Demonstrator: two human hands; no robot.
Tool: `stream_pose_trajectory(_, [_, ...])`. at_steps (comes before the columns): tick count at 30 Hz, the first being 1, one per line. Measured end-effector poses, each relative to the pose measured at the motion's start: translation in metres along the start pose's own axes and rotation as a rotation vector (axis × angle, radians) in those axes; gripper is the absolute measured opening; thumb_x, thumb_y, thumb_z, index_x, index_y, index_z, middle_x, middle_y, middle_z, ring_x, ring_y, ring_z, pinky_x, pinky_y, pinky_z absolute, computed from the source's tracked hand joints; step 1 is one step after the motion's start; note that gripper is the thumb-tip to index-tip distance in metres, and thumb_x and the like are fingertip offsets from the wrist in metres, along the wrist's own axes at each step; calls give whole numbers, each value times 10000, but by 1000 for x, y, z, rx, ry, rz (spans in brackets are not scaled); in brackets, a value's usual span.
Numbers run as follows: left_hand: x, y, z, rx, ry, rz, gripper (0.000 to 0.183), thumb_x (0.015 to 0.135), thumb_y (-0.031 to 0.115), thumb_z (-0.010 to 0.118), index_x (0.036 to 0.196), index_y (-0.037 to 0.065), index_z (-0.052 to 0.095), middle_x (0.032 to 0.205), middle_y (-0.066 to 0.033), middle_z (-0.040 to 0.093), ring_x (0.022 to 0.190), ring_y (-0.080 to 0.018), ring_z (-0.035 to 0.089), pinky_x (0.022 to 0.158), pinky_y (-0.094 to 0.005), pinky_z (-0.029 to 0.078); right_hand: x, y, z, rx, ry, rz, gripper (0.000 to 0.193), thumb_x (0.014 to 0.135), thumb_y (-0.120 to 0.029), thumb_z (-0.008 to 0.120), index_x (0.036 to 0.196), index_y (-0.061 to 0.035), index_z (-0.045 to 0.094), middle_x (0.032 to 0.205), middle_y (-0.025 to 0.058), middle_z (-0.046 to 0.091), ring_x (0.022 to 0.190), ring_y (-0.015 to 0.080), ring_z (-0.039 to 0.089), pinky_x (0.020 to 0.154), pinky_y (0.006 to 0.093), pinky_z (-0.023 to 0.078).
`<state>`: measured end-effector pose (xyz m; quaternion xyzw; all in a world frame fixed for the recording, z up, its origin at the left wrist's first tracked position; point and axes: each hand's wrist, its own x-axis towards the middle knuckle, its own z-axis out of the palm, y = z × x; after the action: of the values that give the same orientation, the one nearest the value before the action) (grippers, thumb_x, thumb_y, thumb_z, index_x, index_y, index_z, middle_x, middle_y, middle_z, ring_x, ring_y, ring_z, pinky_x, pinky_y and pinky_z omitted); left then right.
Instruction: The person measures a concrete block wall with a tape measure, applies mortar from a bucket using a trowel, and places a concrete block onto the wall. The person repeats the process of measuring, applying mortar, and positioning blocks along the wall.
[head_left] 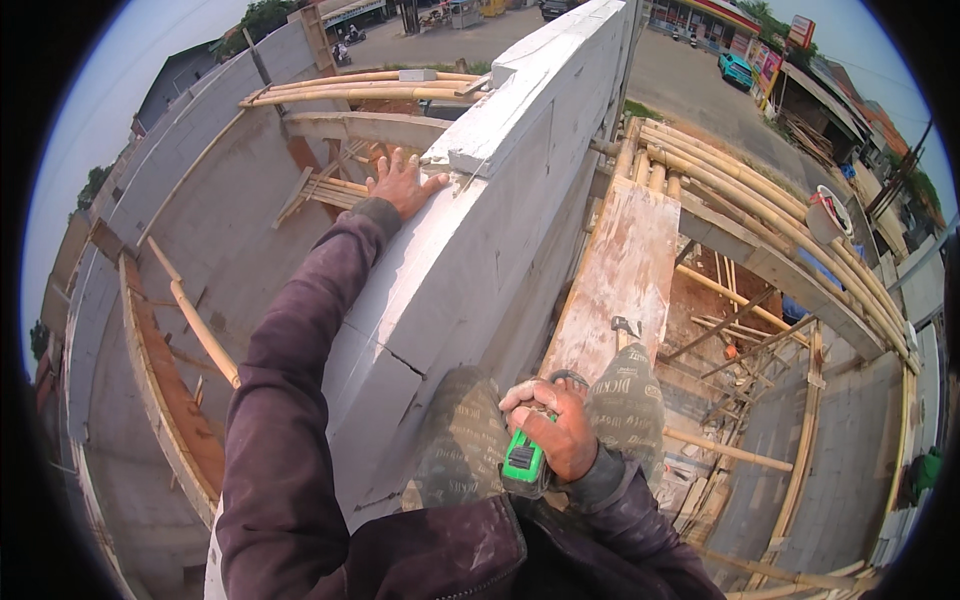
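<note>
My left hand [402, 186] lies with fingers spread on the top edge of a pale block wall [480, 260], beside the step where the upper blocks [520, 100] begin. My right hand [560, 428] is wrapped round a green and black tape measure [523, 460], close in front of my body. No drawn-out blade of the tape can be made out. Just beyond my right knee, a small dark metal tool [625, 327] shows against a worn plank [635, 240]; its kind is hard to tell.
Bundled bamboo poles [740, 190] run along the right, with a whitish bucket [828, 215] on them. On both sides of the wall the ground lies far below, with concrete beams [790, 270] and props. A road with a teal car [735, 70] is beyond.
</note>
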<state>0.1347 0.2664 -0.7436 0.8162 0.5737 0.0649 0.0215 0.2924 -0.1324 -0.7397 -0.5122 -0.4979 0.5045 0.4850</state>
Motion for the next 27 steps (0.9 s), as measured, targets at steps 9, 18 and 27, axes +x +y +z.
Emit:
stream_pose_trajectory(9, [-13, 9, -12, 84, 17, 82, 705, 925, 689, 358, 1496, 275, 357, 1606, -162, 107, 1470, -419, 74, 1138, -632, 140, -1, -1, -3, 8, -64, 33, 241, 887, -216, 540, 1009, -39, 649, 906, 40, 659, 896, 151, 575, 1033, 378, 287])
stream_pose_trajectory(18, [-15, 12, -14, 17, 28, 33, 733, 911, 692, 382, 1463, 211, 423, 1592, -178, 144, 1466, -425, 87, 1124, -641, 168, -1, -6, 0, 16, -7, -60, 197, 851, -194, 555, 922, -37, 649, 737, 9, 594, 742, 103, 529, 779, 270, 385])
stream_pose_trajectory(27, [-34, 19, -10, -42, 215, 399, 589, 944, 596, 450, 1228, 131, 672, 1560, -221, 203, 1442, -461, 129, 1106, -658, 181, -5, -4, 0, 63, -23, -39, 217, 856, -215, 551, 916, -28, 645, 813, 26, 597, 808, 117, 527, 834, 285, 376])
